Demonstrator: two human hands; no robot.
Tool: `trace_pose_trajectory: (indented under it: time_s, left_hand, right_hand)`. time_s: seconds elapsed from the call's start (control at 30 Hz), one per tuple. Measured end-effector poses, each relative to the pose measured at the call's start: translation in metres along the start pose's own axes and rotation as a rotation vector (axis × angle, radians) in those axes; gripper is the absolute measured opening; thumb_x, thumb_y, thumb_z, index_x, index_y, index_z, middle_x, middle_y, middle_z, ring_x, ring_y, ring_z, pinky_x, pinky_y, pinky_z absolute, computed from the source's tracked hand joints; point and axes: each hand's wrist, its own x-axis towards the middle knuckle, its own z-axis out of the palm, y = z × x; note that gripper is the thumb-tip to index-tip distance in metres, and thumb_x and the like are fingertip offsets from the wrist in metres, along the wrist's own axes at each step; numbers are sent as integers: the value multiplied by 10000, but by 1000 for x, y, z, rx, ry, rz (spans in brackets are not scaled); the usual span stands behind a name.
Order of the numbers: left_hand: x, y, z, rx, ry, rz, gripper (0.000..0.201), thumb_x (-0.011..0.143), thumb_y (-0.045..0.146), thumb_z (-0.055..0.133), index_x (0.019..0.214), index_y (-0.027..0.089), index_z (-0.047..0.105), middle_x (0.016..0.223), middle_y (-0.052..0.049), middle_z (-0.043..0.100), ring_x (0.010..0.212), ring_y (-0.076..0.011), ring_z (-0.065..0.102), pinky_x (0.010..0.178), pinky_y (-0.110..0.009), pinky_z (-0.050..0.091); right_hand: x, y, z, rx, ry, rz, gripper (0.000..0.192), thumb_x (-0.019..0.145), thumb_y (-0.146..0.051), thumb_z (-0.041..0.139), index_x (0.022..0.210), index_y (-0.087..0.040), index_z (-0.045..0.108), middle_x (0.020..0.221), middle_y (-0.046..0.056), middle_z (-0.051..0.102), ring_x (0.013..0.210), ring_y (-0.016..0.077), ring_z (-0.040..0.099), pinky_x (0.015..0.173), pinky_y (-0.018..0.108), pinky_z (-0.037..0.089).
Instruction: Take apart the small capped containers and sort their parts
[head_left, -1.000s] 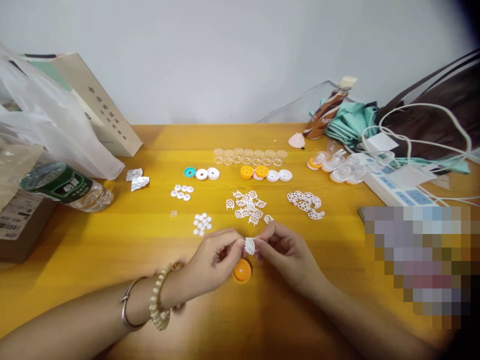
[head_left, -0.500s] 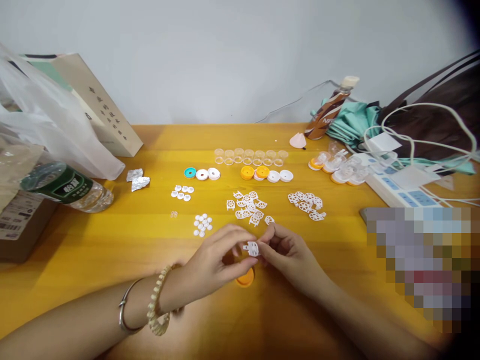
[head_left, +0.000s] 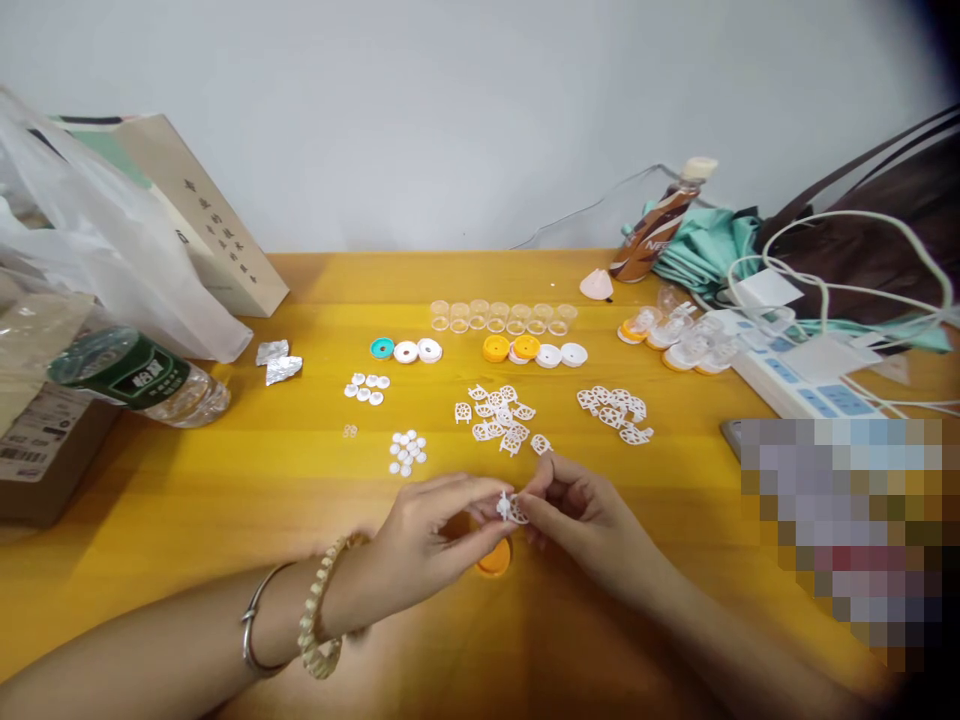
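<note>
Between my two hands is a small white openwork plastic piece (head_left: 514, 508), lifted above the table. My left hand (head_left: 442, 525) pinches its left side with thumb and fingers. The thumb and fingertips of my right hand (head_left: 581, 505) close on its right side. Below the left fingers an orange round cap (head_left: 493, 559) lies on the wood, partly covered by my hand. Just beyond my hands lies a loose pile of similar white wheel-like pieces (head_left: 499, 405). Small white round pieces (head_left: 406, 450) are spread to the left of it.
Clear cups (head_left: 498, 318) stand in a row at the back, with white and orange discs (head_left: 548, 355) before them. A water bottle (head_left: 142, 375) lies left. At right are finished-looking clear-domed pieces (head_left: 686, 345), a power strip (head_left: 802, 375) and a brown drink bottle (head_left: 660, 225).
The white piece has turned between my fingers and now shows its wheel-like openwork side. Both hands have shifted slightly, and the view has moved a little.
</note>
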Motion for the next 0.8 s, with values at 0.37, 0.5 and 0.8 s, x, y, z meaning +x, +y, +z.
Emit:
trace_pose_trajectory:
  time_s: [0.37, 0.5, 0.8]
  left_hand:
    - [-1, 6, -2, -53, -38, -4, 203, 810, 170, 617, 999, 97, 628, 846, -80, 687, 729, -109, 631, 671, -193, 526]
    - [-1, 1, -2, 12, -76, 46, 193, 826, 161, 596, 1016, 135, 618, 874, -70, 681, 749, -117, 620, 675, -214, 514]
    - [1, -3, -4, 18, -121, 47, 203, 842, 179, 571, 1044, 159, 578, 923, -63, 657, 767, -125, 594, 686, -236, 497]
  right_hand:
    - [-7, -5, -5, -28, -53, 22, 295, 718, -379, 692, 662, -175, 486, 550, -36, 562, 487, 74, 482, 480, 206, 364]
    - [-7, -3, -4, -67, -21, -18, 284, 738, -366, 674, 655, -174, 481, 566, -41, 538, 500, 66, 458, 480, 201, 345]
    - [-4, -5, 1, 92, -110, 11, 294, 753, -421, 657, 766, -182, 485, 647, -32, 586, 575, 82, 526, 555, 215, 404]
